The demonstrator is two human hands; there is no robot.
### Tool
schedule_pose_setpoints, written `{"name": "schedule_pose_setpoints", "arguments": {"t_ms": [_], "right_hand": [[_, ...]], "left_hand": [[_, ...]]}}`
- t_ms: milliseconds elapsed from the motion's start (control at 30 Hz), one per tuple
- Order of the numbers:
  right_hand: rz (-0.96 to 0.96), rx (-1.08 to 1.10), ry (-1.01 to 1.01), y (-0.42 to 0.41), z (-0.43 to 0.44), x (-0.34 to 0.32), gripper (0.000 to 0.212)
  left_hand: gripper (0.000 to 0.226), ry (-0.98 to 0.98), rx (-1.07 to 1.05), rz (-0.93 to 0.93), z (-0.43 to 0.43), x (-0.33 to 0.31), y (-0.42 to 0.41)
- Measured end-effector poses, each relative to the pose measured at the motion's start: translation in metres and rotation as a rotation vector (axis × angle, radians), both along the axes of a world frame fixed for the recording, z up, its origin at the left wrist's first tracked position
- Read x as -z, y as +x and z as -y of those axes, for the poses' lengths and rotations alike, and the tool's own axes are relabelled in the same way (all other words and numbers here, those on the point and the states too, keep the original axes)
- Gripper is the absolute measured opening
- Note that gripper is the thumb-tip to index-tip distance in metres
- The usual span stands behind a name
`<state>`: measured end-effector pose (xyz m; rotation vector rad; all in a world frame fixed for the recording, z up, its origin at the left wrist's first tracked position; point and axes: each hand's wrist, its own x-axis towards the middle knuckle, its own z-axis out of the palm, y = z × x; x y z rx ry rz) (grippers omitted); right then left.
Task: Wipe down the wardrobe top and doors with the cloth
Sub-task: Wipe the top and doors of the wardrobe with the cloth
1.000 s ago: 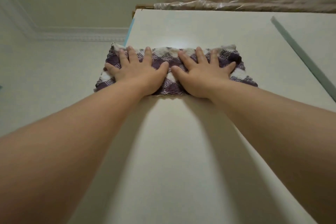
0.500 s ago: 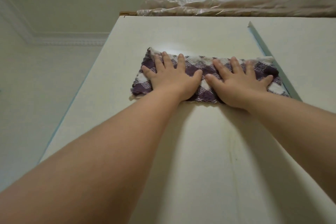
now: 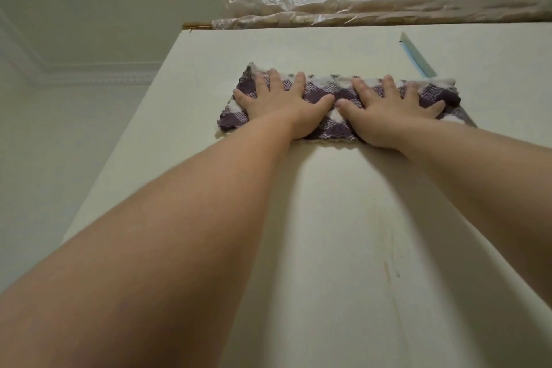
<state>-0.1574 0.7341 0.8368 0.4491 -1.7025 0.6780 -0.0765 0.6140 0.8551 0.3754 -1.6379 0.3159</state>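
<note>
Cloth (image 3: 331,128) and both hands have slid right along the door (image 3: 328,233), off its left edge; the cloth's right end now reaches the seam (image 3: 418,60). Left hand (image 3: 283,107) and right hand (image 3: 385,116) press it flat, fingers spread. Plastic-wrapped rolls (image 3: 358,13) lie on top.

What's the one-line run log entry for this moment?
phase: wiping | left hand: pressing flat on checked cloth | right hand: same | surface: wardrobe door, near top

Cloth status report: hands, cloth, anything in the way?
Left hand, right hand flat on cloth. Cloth pressed to wardrobe front. Right end reaches blue edge.
</note>
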Motion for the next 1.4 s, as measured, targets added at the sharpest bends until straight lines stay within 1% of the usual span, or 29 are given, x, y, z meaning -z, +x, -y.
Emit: {"name": "schedule_pose_setpoints", "arguments": {"t_ms": [167, 367, 467, 567, 900, 1000, 1200, 1400], "right_hand": [[-0.054, -0.023, 0.094, 0.035, 0.045, -0.010, 0.063], [-0.124, -0.053, 0.217, 0.075, 0.105, -0.002, 0.064], [-0.157, -0.066, 0.260, 0.084, 0.118, 0.002, 0.064], [-0.163, -0.060, 0.280, 0.085, 0.119, 0.004, 0.065], [-0.199, -0.058, 0.266, 0.075, 0.111, 0.003, 0.064], [-0.182, -0.046, 0.246, 0.062, 0.090, -0.003, 0.064], [-0.122, -0.022, 0.156, 0.013, 0.023, -0.004, 0.065], [-0.106, -0.038, 0.123, 0.001, 0.001, 0.015, 0.066]], "left_hand": [[0.078, 0.088, -0.016, -0.055, 0.048, -0.001, 0.034], [0.077, 0.199, -0.033, -0.127, 0.110, 0.014, 0.075], [0.078, 0.207, -0.001, -0.157, 0.128, 0.027, 0.084], [0.078, 0.191, -0.028, -0.175, 0.132, 0.033, 0.083], [0.078, 0.180, -0.068, -0.145, 0.124, 0.039, 0.080], [0.080, 0.152, -0.083, -0.118, 0.104, 0.032, 0.069], [0.081, 0.057, -0.044, -0.049, 0.038, 0.028, 0.024], [0.075, 0.048, -0.025, -0.014, 0.015, 0.039, 0.012]]}}
